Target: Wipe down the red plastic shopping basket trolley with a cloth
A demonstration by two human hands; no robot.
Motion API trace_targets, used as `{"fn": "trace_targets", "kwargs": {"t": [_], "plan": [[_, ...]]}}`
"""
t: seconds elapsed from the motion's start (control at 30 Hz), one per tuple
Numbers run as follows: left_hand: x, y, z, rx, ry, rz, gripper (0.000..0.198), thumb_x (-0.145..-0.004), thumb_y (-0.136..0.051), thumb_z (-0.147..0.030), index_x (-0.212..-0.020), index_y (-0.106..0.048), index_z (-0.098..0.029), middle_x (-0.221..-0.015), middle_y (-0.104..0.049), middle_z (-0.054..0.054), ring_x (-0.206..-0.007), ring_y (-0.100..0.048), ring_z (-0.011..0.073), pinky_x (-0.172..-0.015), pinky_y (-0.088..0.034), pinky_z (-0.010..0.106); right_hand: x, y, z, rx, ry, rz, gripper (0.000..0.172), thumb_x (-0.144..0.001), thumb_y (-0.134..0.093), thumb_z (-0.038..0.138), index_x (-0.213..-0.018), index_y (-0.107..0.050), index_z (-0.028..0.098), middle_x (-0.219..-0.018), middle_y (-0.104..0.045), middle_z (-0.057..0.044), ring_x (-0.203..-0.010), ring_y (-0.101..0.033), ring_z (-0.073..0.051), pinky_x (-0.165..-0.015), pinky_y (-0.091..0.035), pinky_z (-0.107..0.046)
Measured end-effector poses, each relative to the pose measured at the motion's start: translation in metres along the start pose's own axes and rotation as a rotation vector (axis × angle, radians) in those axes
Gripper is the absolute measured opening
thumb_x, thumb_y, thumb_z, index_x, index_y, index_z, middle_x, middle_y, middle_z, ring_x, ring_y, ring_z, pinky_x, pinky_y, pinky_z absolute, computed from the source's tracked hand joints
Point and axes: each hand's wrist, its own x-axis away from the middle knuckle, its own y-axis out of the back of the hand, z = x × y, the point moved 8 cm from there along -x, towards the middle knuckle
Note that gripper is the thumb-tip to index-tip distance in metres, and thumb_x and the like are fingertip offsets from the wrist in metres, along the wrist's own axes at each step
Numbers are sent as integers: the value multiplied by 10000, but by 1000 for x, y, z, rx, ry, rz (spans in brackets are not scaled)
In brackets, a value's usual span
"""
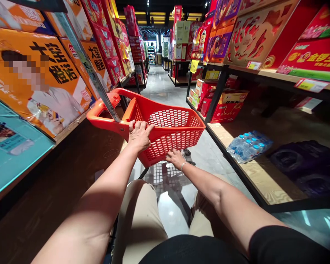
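A red plastic shopping cart [176,141] with a perforated basket stands tilted in front of me, over the aisle floor. My left hand [139,135] is closed over the near upper rim of the basket. Lower down, my right hand [176,159], with a bracelet at the wrist, has its fingers curled at the basket's bottom edge; the fingertips are partly hidden. From the cart's left end a worn metal bar [90,69] slants up to a black piece [41,5] at the top left. Small dark wheels [191,162] show beneath the basket.
Orange drink cartons [41,73] and a teal box [13,143] line the left shelf. Along the right, a black-framed shelf [264,181] holds shrink-wrapped water bottles [249,146], dark purple packs [308,165] and red gift boxes [313,55]. A grey tiled floor [156,79] runs ahead between them.
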Motion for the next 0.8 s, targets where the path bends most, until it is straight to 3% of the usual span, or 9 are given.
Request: {"fn": "trace_targets", "kwargs": {"t": [0.07,0.2,0.27,0.33,0.4,0.5,0.57,0.73,0.8], "plan": [[-2,2,0,22,9,-11,612,-782,-588,-173,-1387,-583,-265,-1316,-582,108,-1321,-430,324,-1229,-148,552,10,13,-26,10,-92,-73,278,-990,-544,206,-1102,-762,338,-1214,-653,-52,-1113,-496,-260,-914,-435,-415],[-11,2,-13,67,24,-17,479,-808,-587,-212,-1286,-616,-183,-1308,-604,141,-1347,-424,342,-1240,-79,592,1,85,-67,13,-241,-451,329,-1012,-532,268,-1251,-706,412,-1405,-554,-19,-1274,-394,-275,-1072,-365,-446],[-17,-3,-29,93,-15,15,482,-815,-574,-203,-1292,-598,-138,-1318,-603,166,-1341,-445,335,-1246,-80,572,-6,103,-74,19,-258,-549,331,-1005,-549,281,-1268,-697,415,-1415,-537,-15,-1308,-361,-274,-1123,-333,-446],[-22,-10,-45,125,-63,41,549,-825,-570,-210,-1368,-549,-130,-1352,-590,168,-1329,-464,324,-1242,-121,537,-10,93,-71,23,-244,-516,330,-997,-554,255,-1242,-710,413,-1391,-550,-10,-1298,-369,-265,-1125,-334,-441],[-24,-15,-54,143,-83,41,607,-835,-579,-240,-1432,-505,-154,-1376,-578,151,-1321,-468,317,-1230,-155,512,-6,62,-63,24,-214,-392,314,-994,-552,237,-1198,-728,398,-1367,-569,-10,-1269,-398,-260,-1088,-357,-445],[-25,-22,-53,129,-90,28,616,-831,-595,-269,-1435,-508,-187,-1367,-576,126,-1301,-465,310,-1223,-162,491,7,15,-52,18,-150,-173,242,-991,-569,267,-1123,-750,357,-1329,-597,-19,-1208,-437,-269,-990,-396,-439],[-26,-25,-50,127,-104,36,619,-816,-607,-265,-1425,-513,-205,-1362,-573,116,-1288,-463,304,-1220,-165,482,12,9,-52,22,-112,-121,227,-990,-572,272,-1101,-754,352,-1310,-606,-21,-1178,-446,-267,-956,-399,-421],[-28,-27,-39,148,-83,46,565,-814,-591,-246,-1378,-555,-227,-1300,-594,111,-1262,-466,309,-1213,-167,495,12,90,-92,60,-250,-484,305,-994,-555,251,-1208,-728,382,-1374,-556,-40,-1245,-383,-271,-1063,-347,-432],[-29,-27,-37,147,-78,46,548,-824,-578,-251,-1371,-564,-223,-1281,-600,110,-1248,-473,309,-1212,-168,500,16,107,-105,55,-322,-571,303,-987,-568,277,-1229,-724,369,-1372,-546,-56,-1268,-357,-285,-1085,-338,-446]]}}
